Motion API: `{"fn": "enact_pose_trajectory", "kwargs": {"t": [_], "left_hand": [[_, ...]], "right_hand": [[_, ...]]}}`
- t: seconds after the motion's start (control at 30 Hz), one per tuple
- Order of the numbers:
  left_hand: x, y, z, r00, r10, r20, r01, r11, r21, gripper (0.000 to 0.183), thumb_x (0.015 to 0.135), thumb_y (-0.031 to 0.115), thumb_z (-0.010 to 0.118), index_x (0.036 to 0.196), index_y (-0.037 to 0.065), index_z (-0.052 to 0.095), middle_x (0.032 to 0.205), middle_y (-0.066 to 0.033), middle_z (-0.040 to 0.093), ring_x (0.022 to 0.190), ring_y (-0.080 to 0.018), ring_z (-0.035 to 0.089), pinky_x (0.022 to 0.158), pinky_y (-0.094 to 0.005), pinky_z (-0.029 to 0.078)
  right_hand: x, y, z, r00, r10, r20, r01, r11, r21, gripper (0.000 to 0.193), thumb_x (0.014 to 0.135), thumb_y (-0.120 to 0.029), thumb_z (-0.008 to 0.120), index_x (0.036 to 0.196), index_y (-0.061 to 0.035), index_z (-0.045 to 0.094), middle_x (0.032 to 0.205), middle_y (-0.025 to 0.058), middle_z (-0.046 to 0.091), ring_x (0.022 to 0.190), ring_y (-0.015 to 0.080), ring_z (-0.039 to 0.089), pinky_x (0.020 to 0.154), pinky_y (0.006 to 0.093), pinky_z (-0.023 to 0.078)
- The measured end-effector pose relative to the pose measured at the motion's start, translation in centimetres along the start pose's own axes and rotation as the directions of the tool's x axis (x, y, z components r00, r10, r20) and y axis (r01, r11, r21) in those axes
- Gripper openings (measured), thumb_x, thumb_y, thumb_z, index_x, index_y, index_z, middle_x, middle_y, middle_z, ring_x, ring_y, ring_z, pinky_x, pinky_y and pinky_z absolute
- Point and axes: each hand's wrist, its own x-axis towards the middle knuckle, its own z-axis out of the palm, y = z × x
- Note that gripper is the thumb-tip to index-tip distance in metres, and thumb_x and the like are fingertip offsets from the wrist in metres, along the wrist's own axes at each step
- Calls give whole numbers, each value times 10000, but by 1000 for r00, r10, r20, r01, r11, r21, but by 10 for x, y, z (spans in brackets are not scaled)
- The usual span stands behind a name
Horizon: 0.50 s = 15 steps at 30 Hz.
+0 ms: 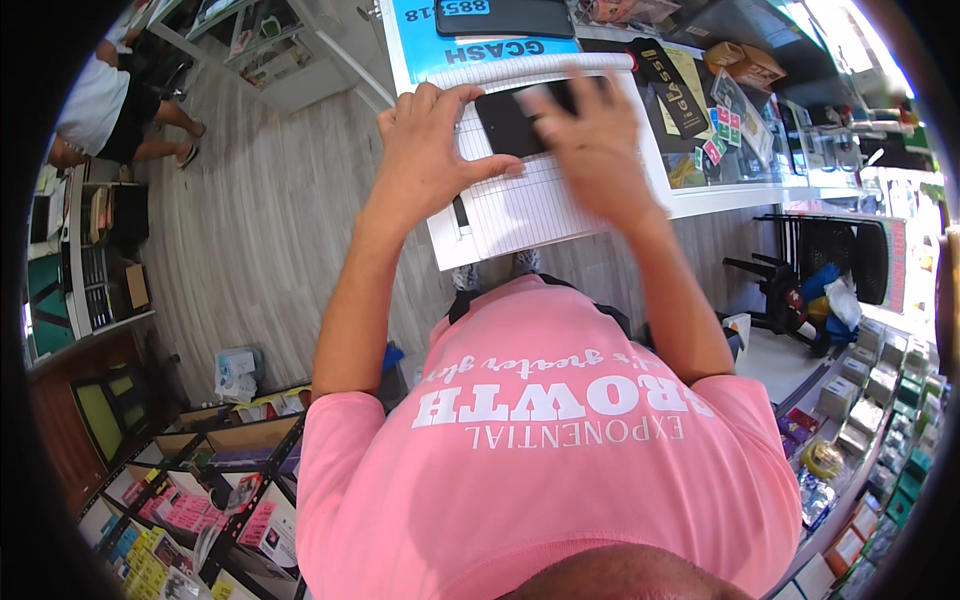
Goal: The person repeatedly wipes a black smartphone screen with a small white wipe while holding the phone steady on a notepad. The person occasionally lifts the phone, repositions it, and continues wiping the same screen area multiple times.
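Note:
A black smartphone [510,125] lies screen up on an open lined notebook [530,205] at the counter's edge. My left hand [425,150] steadies the phone's left end, index fingertip at its upper corner and thumb along its near edge. Over the right part of the phone is my right hand [600,150], its fingers smeared by motion. Whether that hand holds anything is not visible. Farther back, another dark phone [505,18] rests on a blue printed sheet [415,50].
Right of the notebook, a black flat package [670,88] and small coloured stickers [722,135] lie on the glass counter [740,180]. A person [95,110] stands at far left. Shelves with boxed goods [190,510] are behind me, and a black chair [785,290] is at right.

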Motion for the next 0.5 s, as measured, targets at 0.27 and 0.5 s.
{"fn": "enact_pose_trajectory", "kwargs": {"t": [0.27, 0.5], "left_hand": [[5, -1, 2, 1000, 4, -12, -4, 999, -43, 960, 678, 727, 896, 1409, 155, 649, 1222, -100, 610, 1256, -314, 547, 1146, -485, 323], [2, -2, 4, 999, 22, -37, -24, 998, -58, 975, 676, 729, 897, 1411, 140, 648, 1220, -111, 610, 1239, -312, 560, 1155, -504, 318]], "right_hand": [[-13, -36, -15, 995, 103, -7, -100, 978, 182, 391, 1128, -352, 500, 1425, -255, 734, 1664, 203, 443, 1574, 491, 277, 1273, 618, 224], [-41, 20, -29, 981, 190, 22, -192, 977, 92, 397, 1080, -392, 636, 1445, -265, 725, 1687, 144, 429, 1600, 441, 253, 1263, 570, 283]]}}
